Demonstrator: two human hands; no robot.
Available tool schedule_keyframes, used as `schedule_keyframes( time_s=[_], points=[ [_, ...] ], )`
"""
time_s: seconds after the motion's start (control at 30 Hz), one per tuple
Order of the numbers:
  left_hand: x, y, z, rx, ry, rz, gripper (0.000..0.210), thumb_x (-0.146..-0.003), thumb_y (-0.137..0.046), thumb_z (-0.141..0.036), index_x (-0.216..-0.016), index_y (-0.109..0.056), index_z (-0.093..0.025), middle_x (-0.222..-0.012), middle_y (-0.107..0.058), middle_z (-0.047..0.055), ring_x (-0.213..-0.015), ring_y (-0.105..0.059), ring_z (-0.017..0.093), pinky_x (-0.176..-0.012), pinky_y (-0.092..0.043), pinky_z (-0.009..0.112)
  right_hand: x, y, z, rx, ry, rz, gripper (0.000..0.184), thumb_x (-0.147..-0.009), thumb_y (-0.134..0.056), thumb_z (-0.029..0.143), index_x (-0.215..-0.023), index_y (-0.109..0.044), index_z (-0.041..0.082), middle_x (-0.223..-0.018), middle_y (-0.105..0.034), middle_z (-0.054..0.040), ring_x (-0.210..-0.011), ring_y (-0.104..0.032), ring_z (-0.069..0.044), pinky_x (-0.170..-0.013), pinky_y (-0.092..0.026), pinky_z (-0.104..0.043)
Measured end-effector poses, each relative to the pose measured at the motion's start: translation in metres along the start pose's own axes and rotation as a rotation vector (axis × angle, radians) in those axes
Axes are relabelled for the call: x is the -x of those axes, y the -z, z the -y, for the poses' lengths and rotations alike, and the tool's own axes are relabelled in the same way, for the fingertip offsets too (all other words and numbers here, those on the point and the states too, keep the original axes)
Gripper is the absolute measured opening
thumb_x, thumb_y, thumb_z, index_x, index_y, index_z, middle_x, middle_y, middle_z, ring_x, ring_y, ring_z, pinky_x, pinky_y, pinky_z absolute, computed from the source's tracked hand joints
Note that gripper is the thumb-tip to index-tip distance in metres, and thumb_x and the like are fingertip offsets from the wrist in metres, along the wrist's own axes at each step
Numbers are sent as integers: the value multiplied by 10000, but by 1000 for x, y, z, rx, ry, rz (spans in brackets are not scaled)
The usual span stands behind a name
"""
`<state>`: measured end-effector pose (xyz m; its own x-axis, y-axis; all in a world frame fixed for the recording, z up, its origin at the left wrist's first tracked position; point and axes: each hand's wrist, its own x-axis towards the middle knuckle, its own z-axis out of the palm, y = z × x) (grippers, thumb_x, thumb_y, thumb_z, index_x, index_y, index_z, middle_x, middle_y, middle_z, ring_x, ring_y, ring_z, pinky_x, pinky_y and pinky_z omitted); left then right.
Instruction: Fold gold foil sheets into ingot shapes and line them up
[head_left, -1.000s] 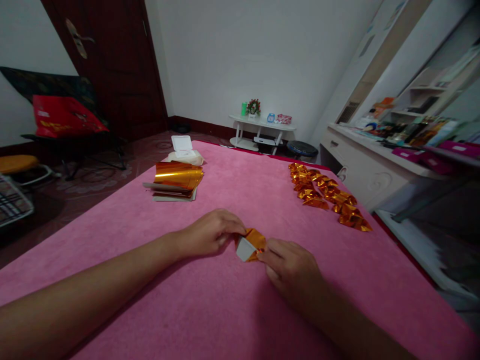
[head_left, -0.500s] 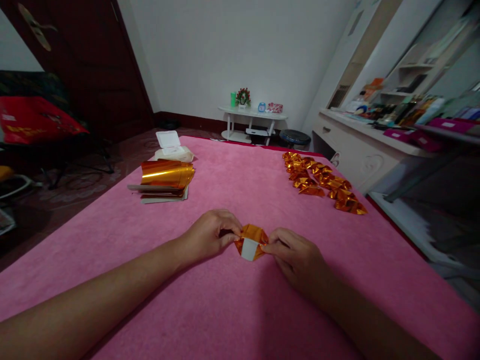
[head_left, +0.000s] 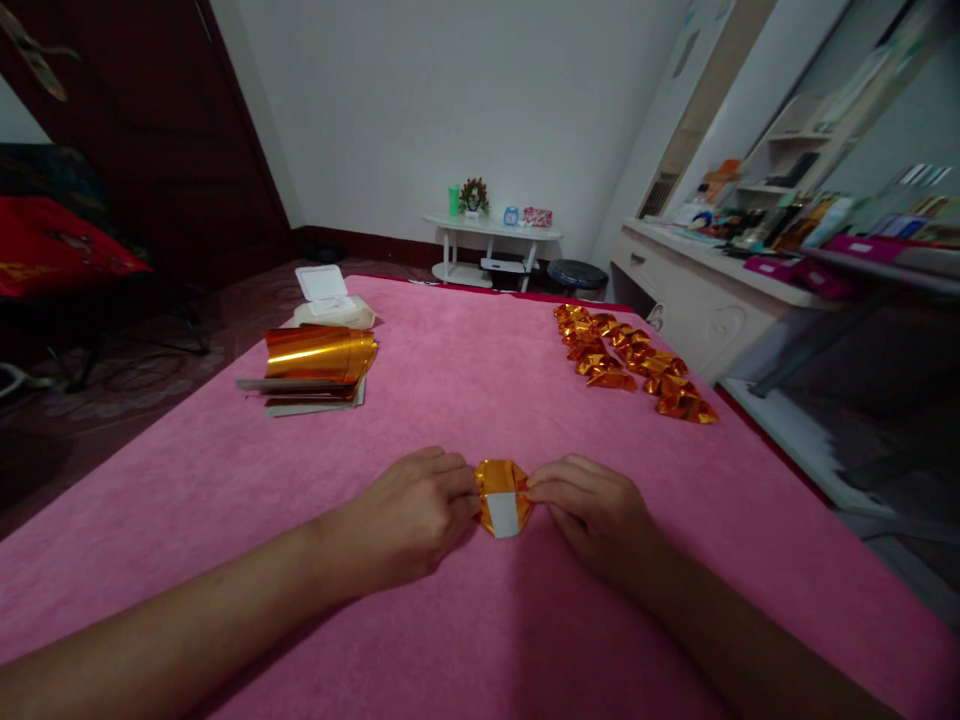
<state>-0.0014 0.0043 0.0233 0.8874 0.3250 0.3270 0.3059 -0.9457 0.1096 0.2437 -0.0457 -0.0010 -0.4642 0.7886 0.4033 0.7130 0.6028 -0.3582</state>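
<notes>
A partly folded piece of gold foil paper (head_left: 501, 478) lies low over the pink cloth, gold on its upper part and pale at its lower middle. Closed on its left edge is my left hand (head_left: 427, 505), back of the hand up, with the fingertips partly hidden. At its right edge my right hand (head_left: 596, 505) pinches the paper between thumb and fingers. Toward the far left lies a stack of gold foil sheets (head_left: 321, 352), curling upward. Several folded gold foil pieces (head_left: 596, 350) stand in rows at the far right.
The pink cloth (head_left: 442, 380) covers the table. An open white box (head_left: 322, 285) sits behind the sheets. Beyond the far edge are a white side table (head_left: 495, 229) and a dark round stool (head_left: 577, 275). A dresser (head_left: 705, 290) flanks the right side.
My left hand has rolled over so its back faces up, its fingers now hugging the paper's left edge. The paper looks flatter and rounder. The view has shifted slightly.
</notes>
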Motion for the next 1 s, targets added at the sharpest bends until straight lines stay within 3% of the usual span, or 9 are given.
schedule_keyframes(
  time_s=[0.13,0.3,0.5,0.73,1.0],
  points=[
    [2,-6,-3,16,42,16,233,-914,-428,-185,-938,-659,-160,-831,-650,78,-811,-584,187,-736,-461,328,1,1,8,34,-69,29,125,-878,-528,195,-906,-650,204,-913,-684,-19,-828,-585,-167,-772,-434,-301],
    [4,-9,-4,111,148,8,227,-904,-449,-190,-964,-666,-166,-846,-638,71,-791,-572,176,-715,-476,313,1,-1,20,142,-135,23,150,-870,-505,149,-854,-650,183,-857,-674,-39,-793,-570,-184,-743,-413,-310],
    [3,-15,-1,258,317,0,222,-888,-491,-204,-1031,-661,-195,-975,-625,61,-889,-571,171,-771,-483,293,-5,-1,20,37,-246,41,127,-860,-539,169,-852,-662,201,-838,-642,-30,-807,-555,-177,-746,-401,-294],
    [-2,-19,8,441,516,-15,182,-877,-525,-230,-783,-677,-200,-838,-610,7,-791,-563,131,-721,-444,254,-11,-5,12,-216,-481,2,181,-844,-544,177,-691,-637,204,-767,-584,14,-718,-550,-122,-658,-387,-243],
    [-10,-17,10,456,632,6,137,-818,-570,-228,-752,-683,-186,-778,-638,19,-724,-572,140,-667,-437,256,-20,-8,17,-103,-596,-20,140,-777,-553,212,-646,-600,195,-692,-568,22,-603,-499,-108,-566,-342,-233]
  ],
)
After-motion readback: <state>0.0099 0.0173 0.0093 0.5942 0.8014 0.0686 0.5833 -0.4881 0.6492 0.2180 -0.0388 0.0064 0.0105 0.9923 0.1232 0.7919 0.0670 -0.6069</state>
